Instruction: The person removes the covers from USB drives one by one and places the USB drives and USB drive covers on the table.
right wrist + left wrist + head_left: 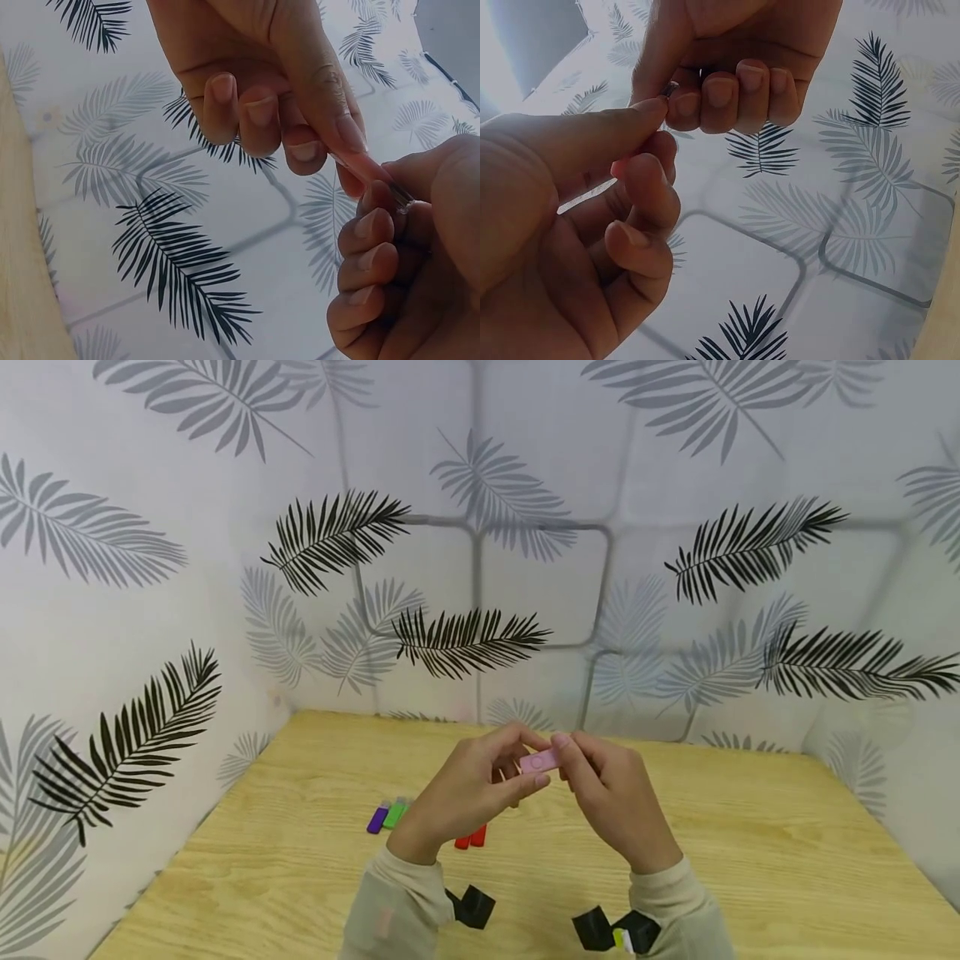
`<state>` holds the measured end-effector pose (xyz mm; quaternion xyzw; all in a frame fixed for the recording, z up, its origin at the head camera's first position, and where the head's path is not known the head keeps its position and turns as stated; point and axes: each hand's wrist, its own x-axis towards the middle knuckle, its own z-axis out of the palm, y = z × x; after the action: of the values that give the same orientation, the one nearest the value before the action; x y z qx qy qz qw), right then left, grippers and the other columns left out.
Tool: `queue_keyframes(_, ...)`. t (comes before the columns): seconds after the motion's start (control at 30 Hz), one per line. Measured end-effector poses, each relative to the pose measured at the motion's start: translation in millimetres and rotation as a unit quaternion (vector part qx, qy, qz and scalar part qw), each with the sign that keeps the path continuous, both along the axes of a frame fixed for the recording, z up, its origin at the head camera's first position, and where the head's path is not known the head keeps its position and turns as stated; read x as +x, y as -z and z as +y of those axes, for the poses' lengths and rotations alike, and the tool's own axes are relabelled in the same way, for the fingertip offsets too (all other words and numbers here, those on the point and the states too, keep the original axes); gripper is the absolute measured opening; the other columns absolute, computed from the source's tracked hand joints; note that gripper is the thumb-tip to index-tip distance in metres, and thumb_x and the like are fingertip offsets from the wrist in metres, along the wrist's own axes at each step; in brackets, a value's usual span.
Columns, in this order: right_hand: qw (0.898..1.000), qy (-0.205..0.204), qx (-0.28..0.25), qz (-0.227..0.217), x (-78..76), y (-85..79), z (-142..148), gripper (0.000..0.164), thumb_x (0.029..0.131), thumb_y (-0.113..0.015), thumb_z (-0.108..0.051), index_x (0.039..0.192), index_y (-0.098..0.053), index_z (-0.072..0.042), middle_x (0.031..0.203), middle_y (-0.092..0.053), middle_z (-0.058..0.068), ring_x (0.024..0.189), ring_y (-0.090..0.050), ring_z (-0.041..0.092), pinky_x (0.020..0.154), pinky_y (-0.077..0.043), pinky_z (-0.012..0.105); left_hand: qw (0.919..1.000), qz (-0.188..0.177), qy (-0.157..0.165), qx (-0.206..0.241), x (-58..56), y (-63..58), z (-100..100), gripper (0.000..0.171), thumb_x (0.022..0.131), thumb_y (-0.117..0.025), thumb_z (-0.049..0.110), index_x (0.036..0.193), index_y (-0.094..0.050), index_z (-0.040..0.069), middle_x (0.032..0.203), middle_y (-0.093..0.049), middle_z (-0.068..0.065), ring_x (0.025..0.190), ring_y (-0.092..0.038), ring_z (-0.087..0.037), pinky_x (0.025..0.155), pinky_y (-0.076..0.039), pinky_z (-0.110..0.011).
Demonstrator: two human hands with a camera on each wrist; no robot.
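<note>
A pink USB stick (537,762) is held up above the table between both hands. My left hand (477,781) pinches its body between thumb and fingers; the same pink body (365,167) shows in the right wrist view. At the other end my right hand (615,789) pinches the stick with thumb and curled index finger. A clear tip (403,198) peeks out between the right fingers, and the left wrist view catches this clear tip (673,88) too. The right fingers hide most of that end.
On the wooden table (757,843), left of the hands, lie a purple USB stick (377,818) and a green one (394,813). Red sticks (477,836) lie partly behind the left wrist. Leaf-patterned cloth (540,577) rises behind and beside the table.
</note>
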<state>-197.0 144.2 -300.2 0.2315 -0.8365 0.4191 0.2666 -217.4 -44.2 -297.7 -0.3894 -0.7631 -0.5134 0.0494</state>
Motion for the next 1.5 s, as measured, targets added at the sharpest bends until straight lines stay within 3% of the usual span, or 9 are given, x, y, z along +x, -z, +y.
queue_keyframes(0.47,0.999,-0.039,0.033,0.013,-0.2,2.4,8,0.036,0.103,-0.048,-0.018,0.067,-0.048,-0.019,0.058,-0.027,-0.013,0.048,-0.023,0.001,0.043,-0.024,0.021,0.9997,0.024,0.008,-0.007,-1.3,0.6,3,0.021,0.092,-0.066,0.01,0.113,-0.064,0.011,0.076,-0.059,-0.002,0.056,-0.054,-0.013,0.051,-0.045,-0.023)
queue_keyframes(0.63,0.996,-0.06,0.06,0.006,-0.4,2.3,14,0.03,0.102,-0.048,-0.016,0.075,-0.058,-0.018,0.06,-0.025,-0.013,0.051,-0.021,0.0,0.045,-0.024,0.021,0.999,0.03,0.03,-0.015,-2.3,0.8,3,0.021,0.094,-0.063,0.011,0.115,-0.064,0.012,0.08,-0.06,-0.002,0.056,-0.053,-0.012,0.051,-0.047,-0.024)
queue_keyframes(0.87,0.993,-0.08,0.082,-0.003,-0.1,-0.5,21,0.025,0.103,-0.047,-0.015,0.098,-0.072,-0.015,0.064,-0.026,-0.014,0.054,-0.023,0.0,0.048,-0.029,0.023,0.9976,0.045,0.045,-0.026,-4.4,3.1,4,0.023,0.095,-0.061,0.014,0.118,-0.064,0.012,0.082,-0.06,-0.002,0.053,-0.05,-0.008,0.05,-0.044,-0.023)
queue_keyframes(1.13,0.997,-0.05,0.045,0.027,-3.0,0.5,12,0.031,0.102,-0.048,-0.016,0.074,-0.058,-0.02,0.06,-0.025,-0.014,0.05,-0.021,0.0,0.045,-0.024,0.02,0.9991,0.038,-0.019,-0.008,0.1,2.8,6,0.021,0.093,-0.065,0.012,0.114,-0.066,0.014,0.082,-0.06,0.001,0.054,-0.052,-0.01,0.051,-0.046,-0.024)
queue_keyframes(1.33,0.999,-0.013,0.018,0.022,-3.3,1.1,6,0.034,0.103,-0.047,-0.018,0.072,-0.059,-0.018,0.056,-0.028,-0.011,0.046,-0.023,0.003,0.043,-0.025,0.023,0.9981,0.05,-0.037,0.002,0.3,2.4,9,0.021,0.093,-0.066,0.014,0.114,-0.066,0.013,0.079,-0.06,0.001,0.052,-0.052,-0.01,0.05,-0.046,-0.025)
queue_keyframes(1.5,1.0,0.018,-0.004,0.021,-3.1,2.4,3,0.031,0.103,-0.048,-0.02,0.079,-0.068,-0.014,0.055,-0.029,-0.011,0.046,-0.025,0.004,0.043,-0.026,0.024,0.9974,0.058,-0.043,0.008,0.7,1.5,11,0.021,0.094,-0.065,0.014,0.114,-0.066,0.012,0.079,-0.06,0.002,0.05,-0.05,-0.009,0.048,-0.045,-0.025)
